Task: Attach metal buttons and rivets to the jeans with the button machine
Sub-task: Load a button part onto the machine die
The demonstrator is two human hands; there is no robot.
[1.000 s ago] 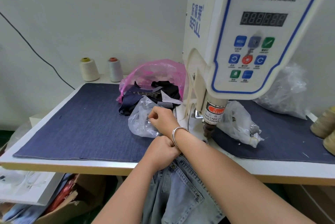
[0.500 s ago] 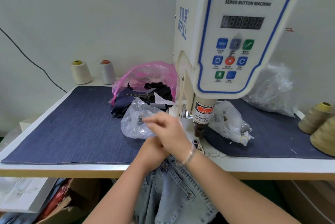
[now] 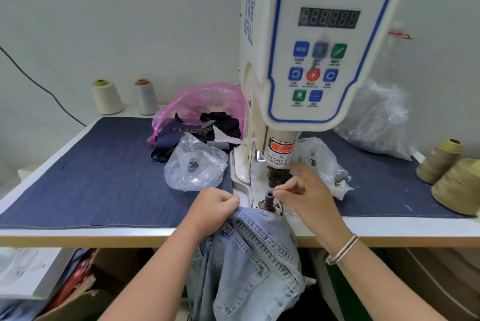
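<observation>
Right hand: the right hand (image 3: 309, 193) has left the clear plastic bag (image 3: 194, 165) on the left, where it was reaching a second ago, and now sits just right of the lower die post (image 3: 268, 197). Its thumb and forefinger are pinched together at the post's top, seemingly on a small metal part; the part itself is too small to make out.
Left hand: the left hand (image 3: 215, 206) has its grip curled round the top edge of the jeans (image 3: 249, 250), holding it at the near edge of the tabletop (image 3: 78, 165), just left of the post.
Jeans: light denim, mostly hanging below the tabletop's near edge; only the held edge reaches the machine base, not yet over the post.
Machine: the button machine (image 3: 319, 43) stands centre-right, its upper punch (image 3: 276, 172) directly above the post with a gap between.
Meaning: a part appears fetched and is being seated on the die. Likely next, the denim goes over the post for pressing.
Risk: fingers are close under the punch.
</observation>
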